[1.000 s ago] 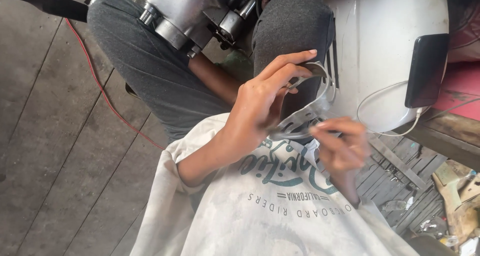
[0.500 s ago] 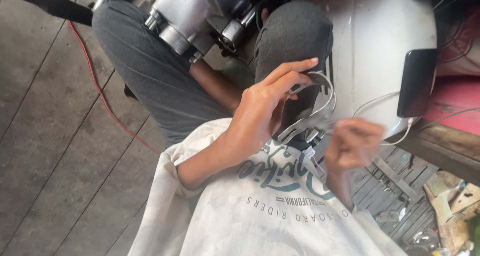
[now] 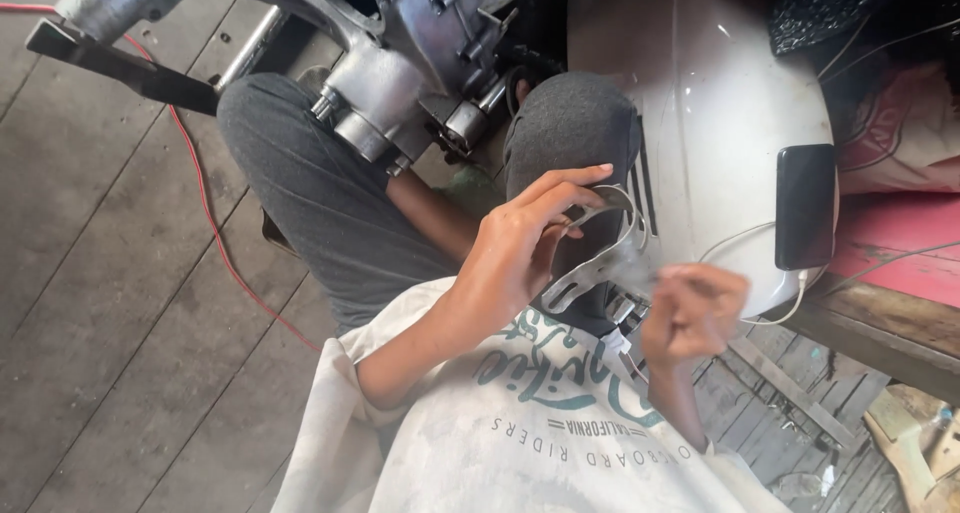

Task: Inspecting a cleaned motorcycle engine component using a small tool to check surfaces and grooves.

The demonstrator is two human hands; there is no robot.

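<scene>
Metal, thin and curved: a silvery bracket point(image 3: 600, 248) with slots and holes, held up in front of the person's chest, above the grey-trousered knee point(image 3: 570, 133). Left forearm rises bare from a pale sleeve, bent at the elbow, wrist cocked back. Left hand point(image 3: 520, 248) half open, fingers long and nearly straight, thumb and fingertips pinching the bracket's upper arc; the lower end of the strip hangs free below the palm. Right hand point(image 3: 695, 308) raised just beside the bracket's lower end, fingers curled into a loose fist, motion-blurred; whether it grips anything cannot be told, and contact with the bracket is unclear.

Surroundings: white glossy scooter body panel point(image 3: 720, 103), smooth and rounded, just behind both hands. Dark phone point(image 3: 805, 208) lies against the panel, a white cable trailing from it. Cast engine casing point(image 3: 400, 83), dull grey and ribbed, upper centre. Red wire point(image 3: 215, 233) snakes across a weathered plank floor point(image 3: 110, 323).
</scene>
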